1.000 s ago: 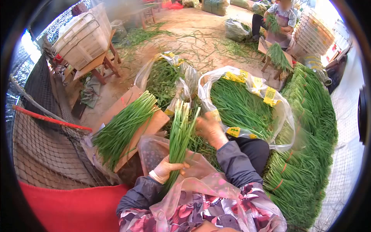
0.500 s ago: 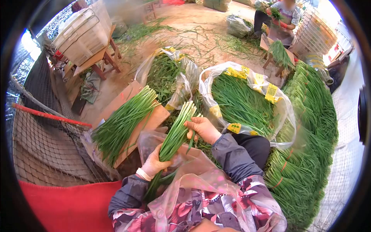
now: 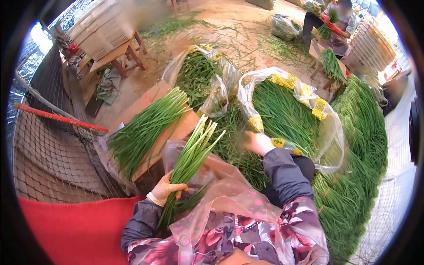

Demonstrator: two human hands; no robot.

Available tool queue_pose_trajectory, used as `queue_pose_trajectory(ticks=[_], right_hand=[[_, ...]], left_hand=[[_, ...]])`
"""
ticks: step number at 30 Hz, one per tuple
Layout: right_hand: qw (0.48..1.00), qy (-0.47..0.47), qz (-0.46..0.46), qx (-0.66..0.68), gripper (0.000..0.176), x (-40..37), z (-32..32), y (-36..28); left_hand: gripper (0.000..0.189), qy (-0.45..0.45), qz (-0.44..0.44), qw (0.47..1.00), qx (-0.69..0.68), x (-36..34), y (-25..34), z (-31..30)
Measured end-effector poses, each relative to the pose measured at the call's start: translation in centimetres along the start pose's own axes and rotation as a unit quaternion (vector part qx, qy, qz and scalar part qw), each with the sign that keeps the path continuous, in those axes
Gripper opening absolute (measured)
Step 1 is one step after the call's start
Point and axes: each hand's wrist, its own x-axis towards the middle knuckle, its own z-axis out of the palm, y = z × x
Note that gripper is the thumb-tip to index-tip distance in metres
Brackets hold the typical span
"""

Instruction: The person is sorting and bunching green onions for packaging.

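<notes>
My left hand (image 3: 166, 189) is closed round a bunch of garlic chives (image 3: 193, 154), whose pale stem ends fan out up and to the right. Apart from the bunch, my right hand (image 3: 259, 144) is beside the near left rim of a clear plastic bag (image 3: 332, 132); motion smears its fingers. More long chives (image 3: 287, 112) fill that bag. To the left, a larger pile of chives (image 3: 148, 130) lies on a tilted wooden board (image 3: 187, 123). Loose green trimmings (image 3: 238, 137) lie below my right hand.
A second bag (image 3: 223, 90) of trimmings stands ahead. Stacked chives (image 3: 357, 176) line the right side. White crates (image 3: 104, 33) rest on a wooden stool (image 3: 112, 55) at the back left. Another person (image 3: 338, 26) in red gloves sits at the far right, holding greens.
My right hand has left the bunch and swung right towards the bag. My left hand still holds the chives, slightly lower and further left. The other person's hands have risen with greens.
</notes>
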Motion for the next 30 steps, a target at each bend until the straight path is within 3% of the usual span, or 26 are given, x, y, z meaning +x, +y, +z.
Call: queue_pose_trajectory(ticks=[1,2,3,5,7,8,9,11,12,15,17,19,21,25,26,27,28,29,30], right_hand=[[0.970,-0.011,0.055,0.236,0.033,0.6,-1.0,-1.4],[0.881,-0.022,0.109,0.459,0.033,0.6,-2.8,-3.6],[0.853,-0.046,0.121,0.505,0.042,-0.2,-6.1,-6.6],[0.940,-0.103,0.073,0.318,0.053,-0.2,-8.1,-9.6],[0.987,-0.121,-0.001,0.105,0.064,0.7,-7.6,-11.3],[0.986,-0.134,0.000,0.100,0.074,1.4,-5.3,-10.9],[0.979,-0.157,-0.028,0.130,0.059,1.7,-4.7,-11.1],[0.886,-0.243,0.041,0.393,0.040,1.3,-3.3,-11.0],[0.885,-0.244,0.041,0.394,0.040,1.3,-2.4,-10.6],[0.653,-0.248,0.111,0.707,0.021,0.6,-1.6,-9.5],[0.563,-0.109,0.085,0.815,0.020,0.8,-2.0,-8.2],[0.402,0.011,0.087,0.912,0.018,2.3,-2.8,-4.6],[0.385,0.096,0.080,0.914,0.018,2.7,-6.1,-1.8],[0.542,0.196,0.023,0.817,0.022,2.6,-8.7,1.7],[0.648,0.208,0.046,0.731,0.019,2.1,-9.4,1.1],[0.792,0.133,0.110,0.585,0.021,2.0,-10.2,0.3],[0.916,-0.008,0.078,0.392,0.025,1.9,-8.2,0.9],[0.974,-0.146,0.041,0.170,0.029,1.4,-5.8,1.7],[0.989,-0.122,0.036,0.079,0.035,0.5,-4.7,0.9]], left_hand=[[0.046,0.006,-0.005,1.000,-0.014,0.1,0.1,0.3],[0.046,0.012,-0.012,1.000,-0.027,0.1,0.0,0.6],[0.046,0.013,-0.014,1.000,-0.025,0.2,-0.1,0.7],[0.045,-0.002,-0.009,0.999,-0.031,0.8,-0.3,0.9],[0.045,-0.008,-0.011,0.999,-0.030,1.2,-0.4,1.6],[0.043,-0.014,-0.012,1.000,-0.018,1.2,-0.3,2.0],[0.041,-0.018,-0.013,1.000,-0.007,1.3,-0.3,2.4],[0.043,-0.025,-0.011,1.000,-0.009,1.3,-0.5,2.4],[0.045,-0.013,-0.001,1.000,-0.012,1.5,-0.6,2.3],[0.046,0.001,0.005,0.999,-0.037,1.7,-0.6,2.0],[0.045,0.007,0.000,0.998,-0.061,1.7,-0.8,1.6],[0.043,0.008,-0.014,0.999,-0.052,1.8,-1.0,0.8],[0.041,0.010,-0.020,0.998,-0.063,1.7,-1.4,0.3],[0.035,0.005,-0.003,0.995,-0.099,1.4,-1.4,-0.7],[0.033,-0.004,0.009,0.993,-0.117,1.2,-1.3,-1.0],[0.033,0.000,0.012,0.993,-0.117,1.0,-1.3,-1.4],[0.031,-0.012,0.015,0.990,-0.139,0.8,-1.4,-1.8],[0.029,-0.025,0.016,0.987,-0.160,0.7,-1.5,-2.1],[0.026,-0.023,0.015,0.988,-0.153,0.7,-1.3,-2.0]])
